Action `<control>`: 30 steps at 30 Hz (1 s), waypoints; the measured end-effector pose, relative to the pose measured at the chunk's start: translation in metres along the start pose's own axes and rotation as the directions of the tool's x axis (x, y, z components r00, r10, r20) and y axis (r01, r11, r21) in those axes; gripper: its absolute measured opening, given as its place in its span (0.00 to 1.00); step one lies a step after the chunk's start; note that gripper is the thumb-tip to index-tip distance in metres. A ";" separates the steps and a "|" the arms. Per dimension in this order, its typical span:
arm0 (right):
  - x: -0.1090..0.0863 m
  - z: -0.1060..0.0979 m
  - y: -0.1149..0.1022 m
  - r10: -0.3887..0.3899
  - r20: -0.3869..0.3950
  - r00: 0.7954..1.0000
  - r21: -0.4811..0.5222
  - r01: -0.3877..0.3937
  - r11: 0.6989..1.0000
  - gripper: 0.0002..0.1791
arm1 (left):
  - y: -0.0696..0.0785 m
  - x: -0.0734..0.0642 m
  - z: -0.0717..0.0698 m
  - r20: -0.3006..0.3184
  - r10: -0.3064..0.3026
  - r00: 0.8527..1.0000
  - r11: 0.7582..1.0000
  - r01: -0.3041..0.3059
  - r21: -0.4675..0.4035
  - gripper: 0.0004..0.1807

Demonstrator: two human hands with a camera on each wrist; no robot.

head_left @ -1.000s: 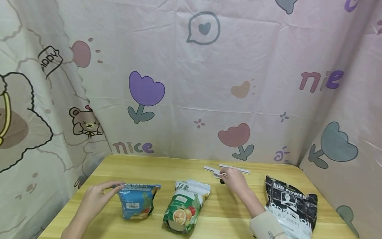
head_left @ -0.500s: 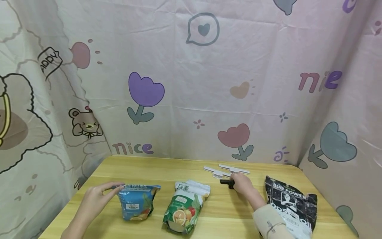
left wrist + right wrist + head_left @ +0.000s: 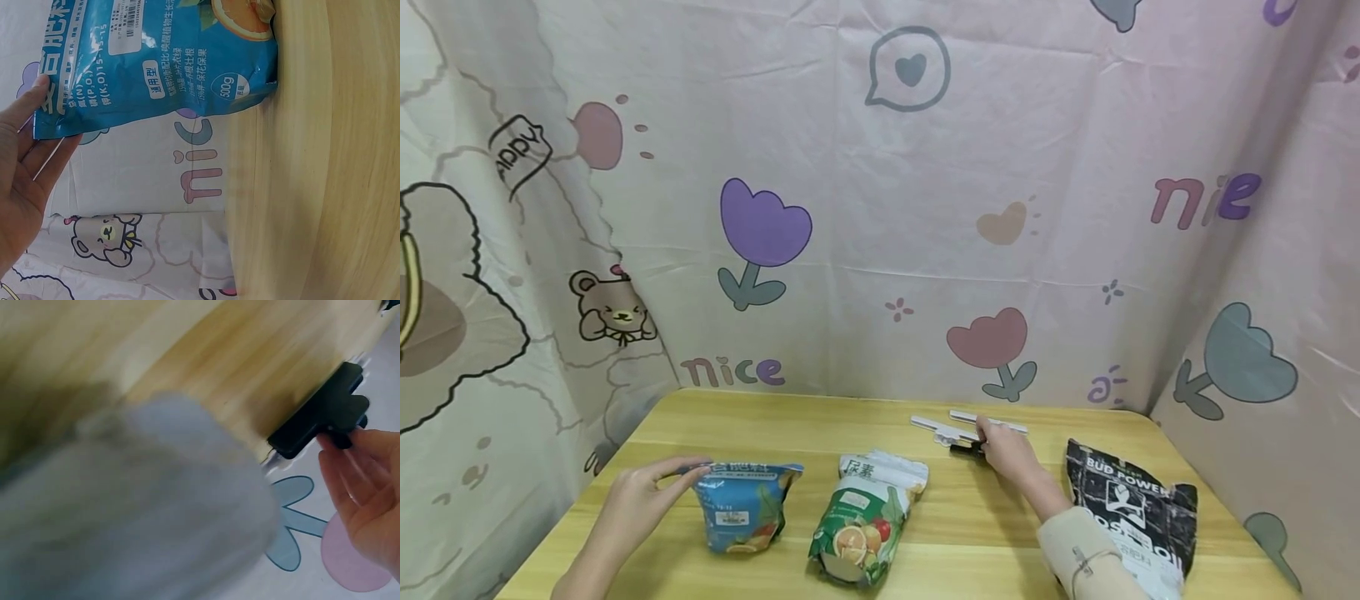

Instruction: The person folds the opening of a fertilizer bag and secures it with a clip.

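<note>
On the left, a blue fertilizer bag [image 3: 741, 512] stands on the table. My left hand [image 3: 636, 508] pinches its upper left corner between thumb and fingers; the left wrist view shows the thumb in front of the bag [image 3: 156, 62] and the other fingers behind it. My right hand [image 3: 1011, 454] is at the back of the table, holding a black bag clip [image 3: 322, 412] by its handle with the fingertips. Right beside the hand lie two white clips, one nearer [image 3: 943, 430] and one farther back [image 3: 962, 415], partly covered by the fingers.
A green and white bag [image 3: 868, 521] printed with fruit lies in the middle of the wooden table [image 3: 790, 425]. To the right is a black and white bag [image 3: 1131, 517], close to the right sleeve [image 3: 1082, 550]. A patterned cloth [image 3: 850, 208] hangs behind and at the sides.
My right hand has shifted right from the nearer white clip, then slightly back with the black bag clip. The left hand keeps its pinch on the blue fertilizer bag.
</note>
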State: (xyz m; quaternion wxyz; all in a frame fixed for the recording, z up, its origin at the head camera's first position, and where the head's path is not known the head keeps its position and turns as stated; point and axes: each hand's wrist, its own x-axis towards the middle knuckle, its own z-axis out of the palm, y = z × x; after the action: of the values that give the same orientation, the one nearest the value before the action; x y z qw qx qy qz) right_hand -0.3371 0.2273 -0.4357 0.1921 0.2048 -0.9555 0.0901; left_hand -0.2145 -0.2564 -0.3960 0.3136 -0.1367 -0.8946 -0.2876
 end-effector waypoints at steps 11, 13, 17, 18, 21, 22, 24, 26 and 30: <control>0.004 -0.004 0.002 0.087 0.124 0.988 0.082 -0.098 0.992 0.06 | 0.003 0.001 -0.002 0.026 -0.027 0.999 0.999 0.027 -0.017 0.07; 0.004 -0.004 0.001 0.095 0.149 0.984 0.091 -0.109 0.990 0.03 | 0.003 0.001 -0.003 0.028 -0.034 0.999 0.999 0.034 -0.015 0.07; 0.006 -0.004 0.002 0.078 0.158 0.984 0.074 -0.091 0.993 0.10 | 0.002 0.001 -0.002 0.032 -0.054 0.998 0.998 0.055 -0.034 0.07; 0.006 -0.003 0.002 0.074 0.157 0.985 0.068 -0.086 0.994 0.12 | 0.002 0.001 -0.002 0.034 -0.059 0.998 0.997 0.061 -0.041 0.07; 0.007 -0.003 0.003 0.059 0.158 0.986 0.037 -0.065 0.997 0.15 | 0.002 0.001 -0.003 0.049 -0.085 0.995 0.994 0.088 -0.069 0.06; 0.008 -0.002 0.003 0.049 0.157 0.986 0.030 -0.055 0.998 0.15 | 0.002 0.001 -0.003 0.054 -0.093 0.994 0.993 0.097 -0.074 0.06; 0.009 -0.002 0.003 0.025 0.159 0.987 0.021 -0.029 0.999 0.13 | 0.002 0.000 -0.003 0.063 -0.108 0.992 0.990 0.113 -0.083 0.06; 0.010 -0.001 0.004 -0.001 0.164 0.986 0.013 -0.001 1.000 0.10 | 0.002 0.000 -0.003 0.071 -0.122 0.990 0.988 0.128 -0.090 0.05; 0.012 -0.002 0.004 -0.030 0.171 0.985 0.014 0.028 1.000 0.07 | 0.002 0.000 -0.004 0.080 -0.136 0.987 0.984 0.145 -0.107 0.06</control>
State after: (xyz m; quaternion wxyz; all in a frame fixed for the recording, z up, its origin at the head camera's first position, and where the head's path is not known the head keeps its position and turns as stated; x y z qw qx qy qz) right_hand -0.3486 0.2272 -0.4297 0.1094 0.2268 -0.9649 0.0749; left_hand -0.2120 -0.2574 -0.3926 0.2515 -0.1010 -0.8952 -0.3538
